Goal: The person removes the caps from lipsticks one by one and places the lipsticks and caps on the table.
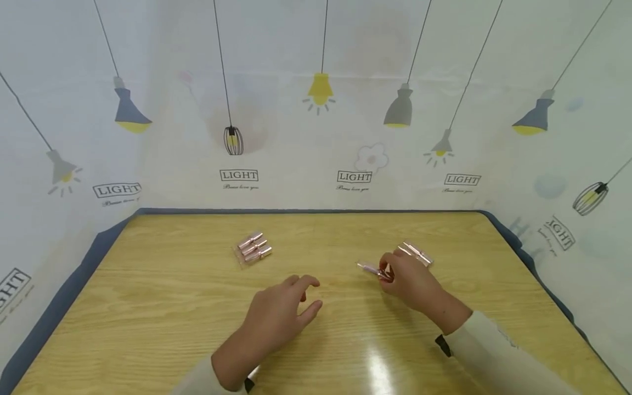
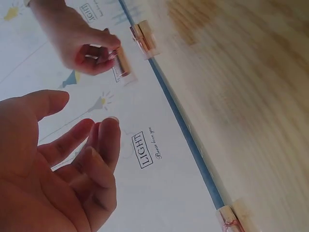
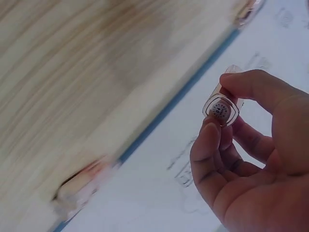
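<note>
My right hand (image 1: pixel 412 280) pinches a rose-gold lipstick tube (image 1: pixel 367 267) between thumb and fingers, above the right half of the table. In the right wrist view the tube's clear squarish end (image 3: pixel 220 110) faces the camera, with a round printed label on it. My left hand (image 1: pixel 278 310) is held over the middle of the table, its fingers loosely bent and apart, with nothing in it. Close behind the right hand lie more rose-gold tubes (image 1: pixel 419 252), partly hidden by it. Three similar tubes (image 1: pixel 254 247) lie side by side at the back left.
The wooden table (image 1: pixel 173 307) has a dark blue edge (image 1: pixel 306 210) at the back. White cloth (image 1: pixel 281 142) printed with hanging lamps and the word LIGHT stands behind it and along both sides. Light glares off the tabletop near the front.
</note>
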The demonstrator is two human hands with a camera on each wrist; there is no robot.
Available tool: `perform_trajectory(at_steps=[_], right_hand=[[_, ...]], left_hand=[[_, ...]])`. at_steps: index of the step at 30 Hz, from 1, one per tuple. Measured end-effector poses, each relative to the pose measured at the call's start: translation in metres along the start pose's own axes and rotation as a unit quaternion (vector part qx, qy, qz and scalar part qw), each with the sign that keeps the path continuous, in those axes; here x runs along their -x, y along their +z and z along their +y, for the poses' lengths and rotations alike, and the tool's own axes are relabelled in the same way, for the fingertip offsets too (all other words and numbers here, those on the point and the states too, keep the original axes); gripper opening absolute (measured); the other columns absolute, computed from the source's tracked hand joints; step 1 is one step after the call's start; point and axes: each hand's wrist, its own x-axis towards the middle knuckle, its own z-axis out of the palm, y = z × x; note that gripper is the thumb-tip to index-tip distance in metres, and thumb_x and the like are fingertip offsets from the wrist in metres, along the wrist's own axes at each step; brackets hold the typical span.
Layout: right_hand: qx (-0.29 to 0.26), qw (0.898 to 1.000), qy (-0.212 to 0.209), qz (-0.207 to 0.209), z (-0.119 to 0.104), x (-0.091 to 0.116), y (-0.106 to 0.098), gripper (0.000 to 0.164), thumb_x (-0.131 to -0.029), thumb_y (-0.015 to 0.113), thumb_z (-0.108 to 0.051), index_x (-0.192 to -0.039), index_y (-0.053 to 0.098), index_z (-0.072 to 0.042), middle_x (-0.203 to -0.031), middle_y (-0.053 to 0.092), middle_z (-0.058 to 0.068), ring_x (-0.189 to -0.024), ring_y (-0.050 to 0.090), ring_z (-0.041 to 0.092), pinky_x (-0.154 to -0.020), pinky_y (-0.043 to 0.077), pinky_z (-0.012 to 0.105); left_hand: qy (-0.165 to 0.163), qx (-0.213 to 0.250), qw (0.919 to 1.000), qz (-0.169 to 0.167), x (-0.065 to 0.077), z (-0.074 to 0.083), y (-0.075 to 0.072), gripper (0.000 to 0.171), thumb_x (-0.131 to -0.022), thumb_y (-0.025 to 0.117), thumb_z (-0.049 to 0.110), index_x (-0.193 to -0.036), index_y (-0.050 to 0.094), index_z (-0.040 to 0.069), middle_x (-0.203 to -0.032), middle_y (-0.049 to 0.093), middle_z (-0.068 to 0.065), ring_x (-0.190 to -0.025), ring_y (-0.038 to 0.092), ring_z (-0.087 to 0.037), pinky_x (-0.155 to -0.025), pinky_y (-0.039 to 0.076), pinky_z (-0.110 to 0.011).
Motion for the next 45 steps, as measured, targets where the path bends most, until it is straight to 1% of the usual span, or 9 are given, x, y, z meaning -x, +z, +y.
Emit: perform_trajectory(at_steps=[7, 11, 16, 19, 24, 27, 32, 39, 45], right_hand=[[-0.049, 0.997, -0.064, 0.015, -0.045, 0.015, 0.002, 0.020, -0.081, 0.082, -0.009, -0.095, 0.068, -0.012, -0.083, 0.055, -0.003, -0.071, 0.051, 0.008, -0.061, 0.047, 0.020], [-0.075, 0.992, -0.099, 0.023, -0.062, 0.023, 0.005, 0.019, -0.081, 0.083, -0.009, -0.094, 0.069, -0.014, -0.083, 0.055, -0.005, -0.071, 0.052, 0.007, -0.062, 0.048, 0.018], [-0.103, 0.983, -0.144, 0.039, -0.077, 0.029, 0.008, 0.019, -0.082, 0.082, -0.008, -0.096, 0.071, -0.013, -0.084, 0.056, -0.005, -0.072, 0.052, 0.006, -0.063, 0.047, 0.017], [-0.104, 0.980, -0.164, 0.046, -0.082, 0.032, 0.010, 0.019, -0.081, 0.082, -0.008, -0.097, 0.071, -0.012, -0.085, 0.056, -0.005, -0.073, 0.052, 0.005, -0.063, 0.047, 0.017], [-0.095, 0.982, -0.161, 0.031, -0.087, 0.033, 0.011, 0.022, -0.081, 0.083, -0.011, -0.101, 0.073, -0.010, -0.084, 0.056, -0.005, -0.072, 0.051, 0.004, -0.062, 0.047, 0.016], [-0.096, 0.985, -0.144, 0.014, -0.087, 0.035, 0.009, 0.023, -0.081, 0.083, -0.012, -0.102, 0.074, -0.009, -0.083, 0.056, -0.006, -0.071, 0.051, 0.004, -0.061, 0.046, 0.016], [-0.098, 0.986, -0.132, -0.001, -0.085, 0.037, 0.006, 0.015, -0.082, 0.082, -0.013, -0.096, 0.076, -0.011, -0.084, 0.057, -0.006, -0.073, 0.055, 0.006, -0.063, 0.048, 0.017], [-0.065, 0.988, -0.139, 0.030, -0.082, 0.038, 0.003, 0.018, -0.082, 0.083, -0.016, -0.097, 0.074, -0.015, -0.088, 0.064, -0.010, -0.080, 0.060, 0.007, -0.069, 0.052, 0.021], [-0.025, 0.987, -0.149, 0.056, -0.087, 0.041, 0.003, 0.023, -0.080, 0.085, -0.018, -0.100, 0.074, -0.014, -0.086, 0.065, -0.010, -0.076, 0.057, 0.005, -0.066, 0.050, 0.021]], left_hand=[[-0.018, -0.001, 0.9998, -0.006, 0.001, 0.003, 0.001, 0.048, -0.092, 0.068, 0.050, -0.132, 0.060, 0.026, -0.113, 0.064, -0.001, -0.049, 0.039, -0.005, -0.041, 0.034, -0.022], [-0.009, -0.011, 0.9999, 0.004, 0.002, 0.004, 0.000, 0.058, -0.090, 0.068, 0.055, -0.139, 0.055, 0.027, -0.122, 0.061, 0.000, -0.051, 0.041, -0.005, -0.044, 0.034, -0.021], [0.022, -0.005, 0.9995, 0.023, 0.002, 0.005, -0.002, 0.059, -0.087, 0.070, 0.057, -0.137, 0.057, 0.028, -0.115, 0.064, 0.003, -0.058, 0.045, -0.005, -0.051, 0.037, -0.020], [0.046, -0.007, 0.9983, 0.036, 0.002, 0.007, -0.001, 0.052, -0.087, 0.072, 0.055, -0.130, 0.063, 0.027, -0.107, 0.067, 0.005, -0.063, 0.051, -0.005, -0.060, 0.045, -0.024], [0.054, -0.025, 0.9973, 0.044, 0.003, 0.008, 0.000, 0.040, -0.086, 0.074, 0.051, -0.118, 0.069, 0.026, -0.101, 0.069, 0.008, -0.072, 0.061, -0.005, -0.077, 0.051, -0.036], [0.055, -0.024, 0.9975, 0.037, 0.003, 0.009, 0.002, 0.036, -0.086, 0.075, 0.049, -0.114, 0.071, 0.026, -0.098, 0.069, 0.009, -0.073, 0.060, -0.003, -0.077, 0.051, -0.035], [0.057, -0.028, 0.9975, 0.031, 0.003, 0.011, 0.004, 0.032, -0.086, 0.076, 0.048, -0.110, 0.071, 0.027, -0.096, 0.068, 0.009, -0.069, 0.056, -0.001, -0.074, 0.049, -0.032], [0.062, -0.030, 0.9964, 0.050, 0.002, 0.013, 0.002, 0.030, -0.085, 0.078, 0.047, -0.106, 0.072, 0.027, -0.089, 0.067, 0.011, -0.064, 0.049, 0.002, -0.070, 0.047, -0.028], [0.062, -0.036, 0.9951, 0.068, 0.003, 0.011, 0.001, 0.029, -0.082, 0.079, 0.048, -0.103, 0.073, 0.028, -0.083, 0.064, 0.014, -0.068, 0.054, 0.001, -0.068, 0.044, -0.024]])
